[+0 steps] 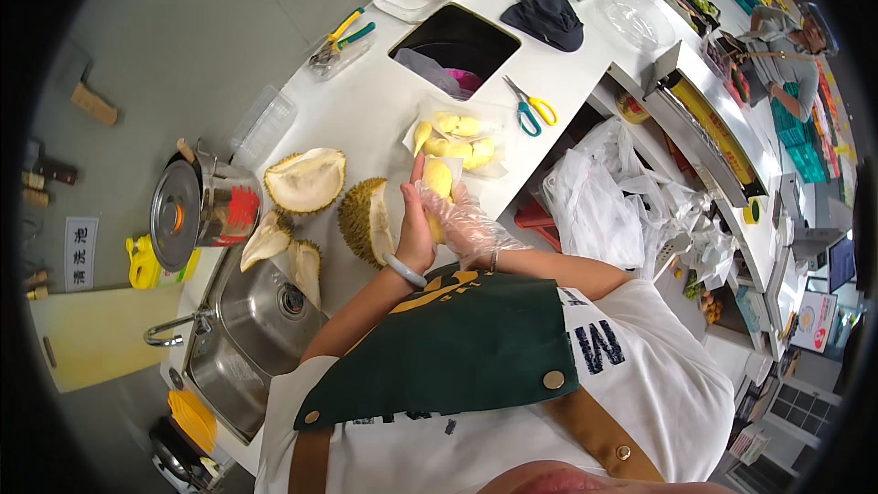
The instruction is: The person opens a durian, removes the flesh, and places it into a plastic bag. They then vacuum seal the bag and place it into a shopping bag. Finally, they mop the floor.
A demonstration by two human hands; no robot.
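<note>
Both my hands are together over the counter at a piece of yellow durian flesh point(437, 177). My right hand point(466, 223), in a clear plastic glove, grips it from the right. My bare left hand point(416, 223), a pale bangle at its wrist, supports it from the left with fingers stretched forward; its far side is hidden. Just beyond the fingers, more durian pods point(459, 149) lie on a clear wrapping. A spiky durian husk section point(360, 219) sits left of my left hand, beside an open husk half point(306, 180) and smaller husk pieces point(264, 240).
Yellow-and-teal scissors point(531, 110) lie right of a square counter opening point(456, 48). Pruning shears point(339, 41) and a dark cap point(545, 20) rest farther off. A steel sink point(264, 315) and lidded pot point(206, 206) are left. Plastic bags point(597, 199) fill the right shelf. Another person point(782, 68) stands far right.
</note>
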